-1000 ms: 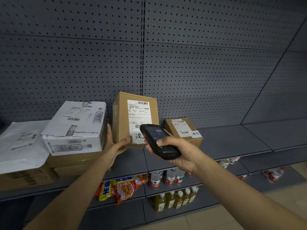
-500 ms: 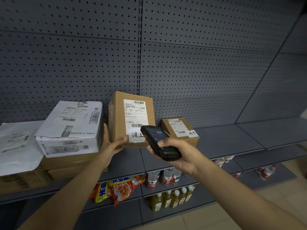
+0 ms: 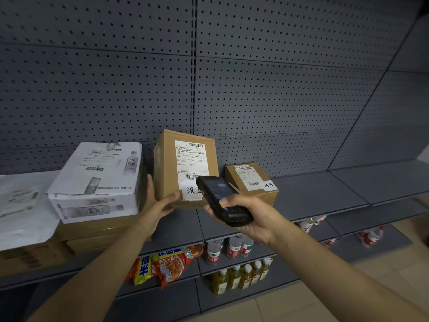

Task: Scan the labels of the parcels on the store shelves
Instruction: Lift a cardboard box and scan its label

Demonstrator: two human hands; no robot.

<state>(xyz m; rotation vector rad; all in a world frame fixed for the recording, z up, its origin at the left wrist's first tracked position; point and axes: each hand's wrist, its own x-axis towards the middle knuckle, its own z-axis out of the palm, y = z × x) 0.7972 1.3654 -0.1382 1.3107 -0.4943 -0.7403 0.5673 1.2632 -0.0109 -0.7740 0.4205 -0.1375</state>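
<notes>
Parcel under scan: tall brown cardboard box (image 3: 166, 168) with white printed shipping label (image 3: 191, 162), upright at the front edge of the grey metal shelf (image 3: 313, 194). My left hand (image 3: 157, 205) grips its lower left corner, thumb across the front. My right hand (image 3: 250, 217) is curled round a black handheld scanner (image 3: 221, 201), just before the label. Small brown cardboard box (image 3: 251, 182) stands just right; white printed carton (image 3: 97, 182) close left. I note bare shelf further right.

A shop: grey pegboard-backed shelves (image 3: 313, 194) holding parcels (image 3: 185, 166), bottled drinks (image 3: 234, 247) and snack packets (image 3: 167, 263) below.
</notes>
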